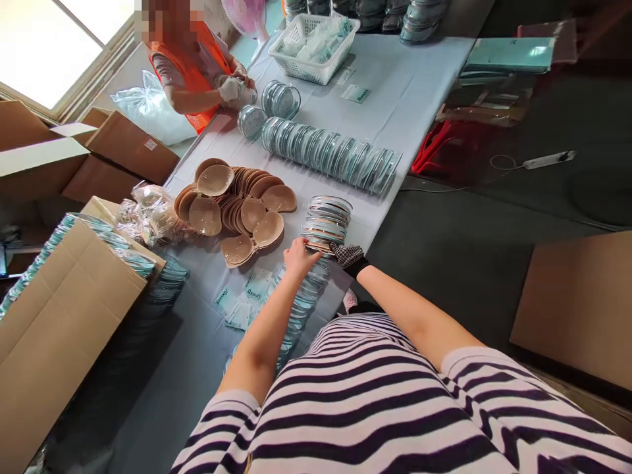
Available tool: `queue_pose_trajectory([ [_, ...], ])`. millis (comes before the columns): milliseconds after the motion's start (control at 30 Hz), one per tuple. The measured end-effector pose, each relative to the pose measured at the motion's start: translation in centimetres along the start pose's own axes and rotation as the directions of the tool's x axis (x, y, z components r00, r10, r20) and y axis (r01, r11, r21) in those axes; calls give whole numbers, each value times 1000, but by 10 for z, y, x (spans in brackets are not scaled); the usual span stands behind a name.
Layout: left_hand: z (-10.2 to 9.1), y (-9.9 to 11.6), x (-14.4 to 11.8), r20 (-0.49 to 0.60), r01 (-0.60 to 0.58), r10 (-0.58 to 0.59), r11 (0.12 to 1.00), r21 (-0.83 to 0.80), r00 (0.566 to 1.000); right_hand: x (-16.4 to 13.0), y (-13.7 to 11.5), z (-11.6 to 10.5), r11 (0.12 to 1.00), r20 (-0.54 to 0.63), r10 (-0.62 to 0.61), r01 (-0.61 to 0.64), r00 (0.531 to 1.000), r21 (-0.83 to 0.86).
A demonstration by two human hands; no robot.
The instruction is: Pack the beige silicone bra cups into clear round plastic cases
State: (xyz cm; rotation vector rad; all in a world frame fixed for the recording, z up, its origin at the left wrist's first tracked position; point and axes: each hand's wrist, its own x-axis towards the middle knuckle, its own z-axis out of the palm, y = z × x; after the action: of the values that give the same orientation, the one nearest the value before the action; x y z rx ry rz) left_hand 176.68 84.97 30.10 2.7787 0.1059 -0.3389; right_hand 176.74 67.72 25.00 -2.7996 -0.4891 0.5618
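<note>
Bare-skinned, my left hand (297, 259) closes on the left side of a clear plastic case (320, 246) with a beige edge showing inside. My right hand (348, 257), in a dark dotted glove, grips the same case from the right. That case is at the near end of a short stack of filled clear cases (328, 214). Toward my body, a row of clear plastic cases (307, 293) runs partly under my left forearm. Left of the hands lie beige adhesive bra cups (268, 228) in overlapping rows. Printed cards (257, 284) rest beside my left forearm. The fingertips are partly hidden.
A long row of clear cases (330, 153) crosses the table (395, 85). Beyond it stands a white basket (316, 66) of packets. A co-worker in an orange vest (170, 69) handles a case at the far left. Cardboard boxes (74, 309) flank the table's left side.
</note>
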Motion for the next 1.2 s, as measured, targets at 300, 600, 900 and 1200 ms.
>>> queue_pose_trajectory([
  [300,1,-2,-1,-26,10,-7,993,122,1000,-11,-7,-20,995,-5,13,-12,1000,102],
  [600,1,-5,1,-12,8,-6,987,160,1000,-6,7,-4,981,18,77,-79,997,175],
  [900,-6,5,-4,55,-187,181,972,142,982,1,11,-25,992,196,31,-54,980,116],
  [1200,-20,-2,7,114,-409,394,897,169,912,-11,0,-44,993,-91,-19,29,996,111],
])
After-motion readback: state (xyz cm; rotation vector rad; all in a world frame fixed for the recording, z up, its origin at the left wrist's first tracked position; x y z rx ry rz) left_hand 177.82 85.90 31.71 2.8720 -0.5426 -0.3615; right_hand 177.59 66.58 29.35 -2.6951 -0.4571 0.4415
